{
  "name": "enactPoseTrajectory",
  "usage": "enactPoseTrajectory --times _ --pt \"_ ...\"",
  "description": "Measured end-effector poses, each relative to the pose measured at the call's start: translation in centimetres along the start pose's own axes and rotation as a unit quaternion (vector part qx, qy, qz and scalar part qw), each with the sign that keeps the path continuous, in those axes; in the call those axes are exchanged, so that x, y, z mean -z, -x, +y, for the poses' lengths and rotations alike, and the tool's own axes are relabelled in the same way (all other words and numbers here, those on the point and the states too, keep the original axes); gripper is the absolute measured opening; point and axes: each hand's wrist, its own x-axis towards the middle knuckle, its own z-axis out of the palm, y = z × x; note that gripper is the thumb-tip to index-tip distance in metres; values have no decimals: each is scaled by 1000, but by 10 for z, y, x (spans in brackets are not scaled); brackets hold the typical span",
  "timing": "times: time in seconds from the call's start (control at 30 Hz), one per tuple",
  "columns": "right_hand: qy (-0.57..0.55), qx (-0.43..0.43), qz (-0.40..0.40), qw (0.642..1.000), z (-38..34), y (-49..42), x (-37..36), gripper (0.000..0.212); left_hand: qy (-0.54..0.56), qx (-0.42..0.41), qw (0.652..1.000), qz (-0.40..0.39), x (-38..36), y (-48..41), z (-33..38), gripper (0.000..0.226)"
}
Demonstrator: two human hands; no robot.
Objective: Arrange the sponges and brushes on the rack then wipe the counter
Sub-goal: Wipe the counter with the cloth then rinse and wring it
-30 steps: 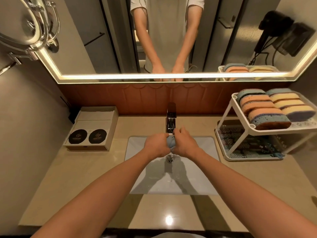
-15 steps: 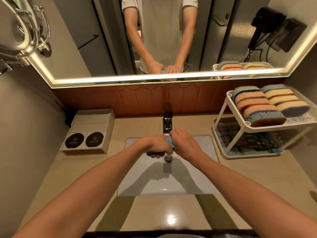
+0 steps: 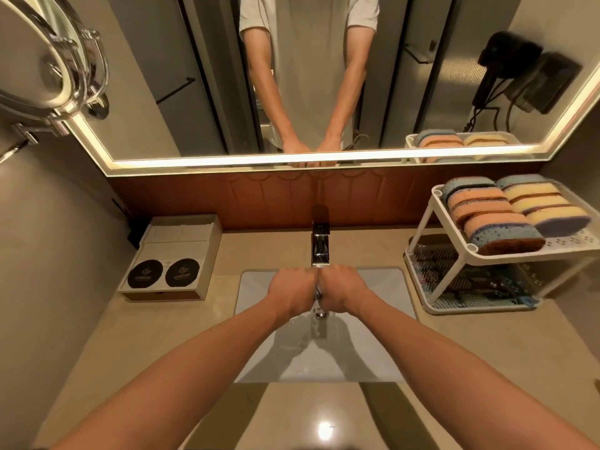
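Mirror (image 3: 194,92) spanning back wall. Counter (image 3: 487,352) lying below, sink (image 3: 383,352) sitting mid-counter. Rack (image 3: 470,309) standing at right end of counter: sponges (image 3: 500,216) lying in two rows on top shelf, brushes (image 3: 454,274) lying on bottom shelf, blurred. Box (image 3: 181,251) sitting at left, against wall. Left hand (image 3: 293,292) and right hand (image 3: 341,290) pressing together over sink, just below faucet (image 3: 320,248), fingers curling tight round cloth (image 3: 317,292); only blue sliver showing between them. Water (image 3: 316,326) trickling down towards drain (image 3: 320,315).

Warm dim light, glowing mirror strip (image 3: 227,160), counter (image 3: 470,352) glare, fisheye-bent edges
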Motion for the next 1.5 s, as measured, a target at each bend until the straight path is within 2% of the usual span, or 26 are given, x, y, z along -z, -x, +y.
enactPoseTrajectory --times 0.17,0.27,0.37,0.43,0.5,0.6,0.67,0.73,0.8,0.9,1.1,1.17,1.23,1.37,1.5 --pt "-46 -24 -50 997 -2 -8 -4 22 -13 -7 1000 19 -4 -1 -1 39" --pt "-99 -46 -29 994 3 -11 -17 29 11 18 999 -28 2 -5 2 31" --pt "-81 -21 48 995 12 -4 -26 52 151 90 973 -147 9 -12 1 11" --pt "-67 10 138 988 18 9 -28 72 273 130 929 -213 17 -18 -2 8" --pt "-17 46 245 968 22 24 -32 81 341 146 888 -273 31 -20 -5 11" --pt "37 109 343 932 28 35 -47 71 367 113 845 -371 52 -19 -4 11" --pt "31 132 366 921 32 34 -49 59 353 84 832 -420 59 -17 3 15" --pt "26 142 351 925 34 28 -46 42 339 75 829 -438 58 -15 8 20" --pt "35 132 281 950 31 25 -40 32 315 75 844 -428 55 -14 11 21" --pt "29 83 172 981 19 24 -30 32 252 74 895 -361 43 -14 13 15" --pt "72 51 61 994 9 19 -17 41 148 66 959 -234 27 -7 20 11" --pt "93 55 37 994 8 18 -14 38 137 80 969 -190 20 -2 20 20" --pt "108 53 18 993 6 17 -12 33 127 89 973 -168 13 1 20 17" --pt "107 47 -3 993 2 14 -13 23 105 89 979 -153 7 4 19 16" --pt "91 34 -11 995 2 10 -9 22 80 86 985 -129 8 3 19 20"
